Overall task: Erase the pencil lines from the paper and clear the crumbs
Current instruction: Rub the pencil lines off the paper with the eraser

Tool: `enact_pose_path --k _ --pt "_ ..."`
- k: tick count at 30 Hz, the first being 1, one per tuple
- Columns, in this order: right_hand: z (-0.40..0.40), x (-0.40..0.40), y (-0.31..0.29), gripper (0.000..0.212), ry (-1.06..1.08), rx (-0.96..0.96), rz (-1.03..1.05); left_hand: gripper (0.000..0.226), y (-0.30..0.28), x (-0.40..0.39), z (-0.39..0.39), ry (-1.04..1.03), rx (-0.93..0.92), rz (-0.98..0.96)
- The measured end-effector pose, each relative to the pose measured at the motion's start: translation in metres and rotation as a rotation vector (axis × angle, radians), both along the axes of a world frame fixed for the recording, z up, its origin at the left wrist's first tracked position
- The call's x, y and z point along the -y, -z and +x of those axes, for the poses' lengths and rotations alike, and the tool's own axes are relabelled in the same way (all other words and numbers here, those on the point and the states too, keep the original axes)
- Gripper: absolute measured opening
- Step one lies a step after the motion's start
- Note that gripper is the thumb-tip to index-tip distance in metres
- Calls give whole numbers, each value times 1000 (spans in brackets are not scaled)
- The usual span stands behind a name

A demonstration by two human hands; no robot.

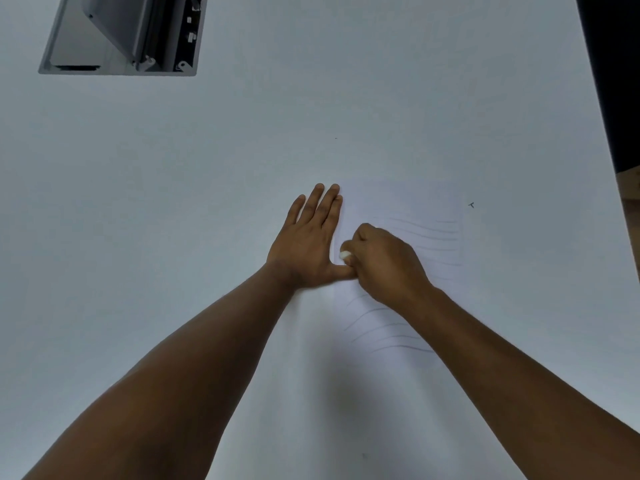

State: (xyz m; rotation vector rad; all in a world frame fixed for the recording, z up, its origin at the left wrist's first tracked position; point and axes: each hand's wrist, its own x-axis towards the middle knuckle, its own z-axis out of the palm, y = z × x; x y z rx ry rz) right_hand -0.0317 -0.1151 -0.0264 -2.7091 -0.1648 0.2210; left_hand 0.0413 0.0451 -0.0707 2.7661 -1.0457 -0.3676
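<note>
Forearms: both of mine enter from the bottom corners of the frame and converge at centre.
Paper (pixel 398 209): a white sheet lying flat on the white table (pixel 173 202), right of centre, its edges faint against the surface.
Pencil lines (pixel 384 327): wavy grey strokes; one group below my right wrist, another group (pixel 433 237) beyond my right hand toward the sheet's right edge.
Right hand (pixel 384 261): fingers curled, pinching a small white eraser (pixel 345 254) whose tip shows at the hand's left side, on the paper.
Left hand (pixel 308 244): flat, fingers straight and together, thumb spread out and touching my right hand, pressing at the sheet's left edge.
Small dark mark (pixel 471 204): on the table, right of the paper.
Grey metal fixture (pixel 121 32): upper left of the frame, well apart from everything.
</note>
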Motion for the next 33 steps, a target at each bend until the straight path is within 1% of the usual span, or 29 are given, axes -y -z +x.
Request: enact_pose_path --k 6,8,10,13,14,16,19,22,25,27,29,31,33 --pt "45 10 2 15 143 31 -54 132 -2 1 -1 -24 5 -27" --pt "45 10 3 15 134 15 -56 133 -1 1 -1 -22 -1 -23" --pt "27 7 1 13 108 -28 -45 131 1 1 -1 -16 -2 -20" --pt "-3 5 -5 14 -1 -68 -15 130 3 -1 -2 -15 22 -29" --pt "-2 6 -4 13 -7 -76 -22 131 3 -1 -2 -16 23 -34" --pt "14 12 0 11 47 -79 -46 132 1 0 -1 -12 0 -37" --pt "47 13 9 10 131 -17 -83 133 0 0 -2 -23 3 -47" --pt "63 12 9 17 168 19 -108 132 0 0 -1 -23 14 -52" --pt "44 12 1 11 137 45 -118 134 0 0 -1 -20 13 -40" --pt "15 11 -3 15 49 44 -144 135 1 0 -1 -20 11 -45" --pt "-9 10 -5 18 11 23 -130 135 2 0 -1 -16 1 -41" --pt "-6 13 -1 17 42 63 -121 134 2 0 -1 -14 1 -35" --pt "17 14 3 14 110 114 -133 134 1 0 -1 -17 6 -37"
